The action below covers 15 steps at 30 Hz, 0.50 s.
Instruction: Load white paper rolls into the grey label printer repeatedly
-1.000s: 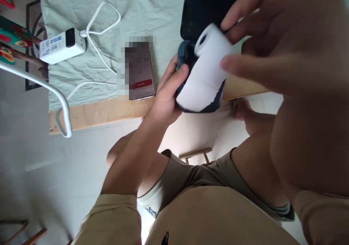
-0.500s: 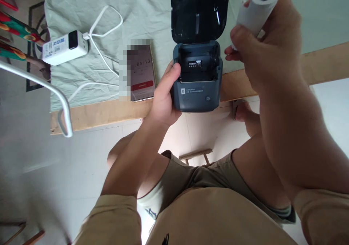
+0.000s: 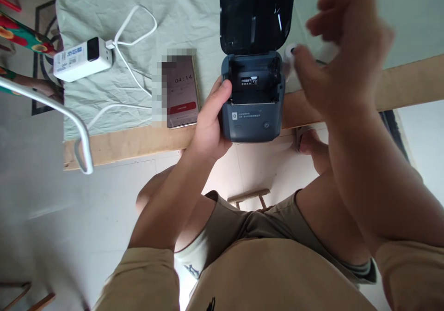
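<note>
The left hand (image 3: 208, 126) grips the open printer (image 3: 255, 103) at the table's (image 3: 132, 142) near edge. The blurred right hand (image 3: 343, 61) pinches a paper roll (image 3: 289, 54) (probably light, crushable; best held by its ends).

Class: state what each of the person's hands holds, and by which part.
Left hand grips the dark blue open-lidded printer by its left side. Right hand, blurred, is over a white paper roll; its grip cannot be told.
</note>
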Motion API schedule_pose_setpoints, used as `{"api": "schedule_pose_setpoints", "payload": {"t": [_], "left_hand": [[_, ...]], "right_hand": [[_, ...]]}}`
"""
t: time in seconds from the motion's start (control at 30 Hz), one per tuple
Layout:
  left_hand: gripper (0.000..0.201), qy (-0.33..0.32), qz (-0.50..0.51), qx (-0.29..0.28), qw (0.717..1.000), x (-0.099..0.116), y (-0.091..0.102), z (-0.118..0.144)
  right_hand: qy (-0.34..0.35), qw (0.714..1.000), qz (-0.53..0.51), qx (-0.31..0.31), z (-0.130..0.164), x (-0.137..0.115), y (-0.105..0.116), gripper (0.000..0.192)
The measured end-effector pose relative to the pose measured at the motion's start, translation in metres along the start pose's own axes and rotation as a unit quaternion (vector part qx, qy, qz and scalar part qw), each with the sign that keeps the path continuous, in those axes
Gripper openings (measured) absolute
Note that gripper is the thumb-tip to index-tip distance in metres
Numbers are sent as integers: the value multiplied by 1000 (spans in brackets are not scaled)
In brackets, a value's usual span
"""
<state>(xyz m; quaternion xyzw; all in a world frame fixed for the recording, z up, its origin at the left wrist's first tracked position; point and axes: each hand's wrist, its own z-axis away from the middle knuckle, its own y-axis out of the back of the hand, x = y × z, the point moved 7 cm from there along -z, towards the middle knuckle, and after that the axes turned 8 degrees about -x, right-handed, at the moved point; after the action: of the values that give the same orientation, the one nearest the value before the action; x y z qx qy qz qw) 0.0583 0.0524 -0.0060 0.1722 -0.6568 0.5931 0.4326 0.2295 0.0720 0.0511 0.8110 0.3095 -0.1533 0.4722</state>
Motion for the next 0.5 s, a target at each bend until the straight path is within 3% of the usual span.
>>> {"api": "schedule_pose_setpoints", "payload": {"t": [0.1,0.17,0.3,0.5], "left_hand": [[23,-7,-6,0,1000,0,-1,1],[24,-19,-3,-8,1000,2,-2,0],[23,-13,6,-7,1000,1,-2,-1],[25,-6,-15,1,1000,0,1,0]], "right_hand": [[22,995,44,89,0,-1,29,39],[-7,991,100,90,-2,13,34,42],[-157,981,106,33,-1,67,18,61],[-150,985,74,36,2,94,5,62]]}}
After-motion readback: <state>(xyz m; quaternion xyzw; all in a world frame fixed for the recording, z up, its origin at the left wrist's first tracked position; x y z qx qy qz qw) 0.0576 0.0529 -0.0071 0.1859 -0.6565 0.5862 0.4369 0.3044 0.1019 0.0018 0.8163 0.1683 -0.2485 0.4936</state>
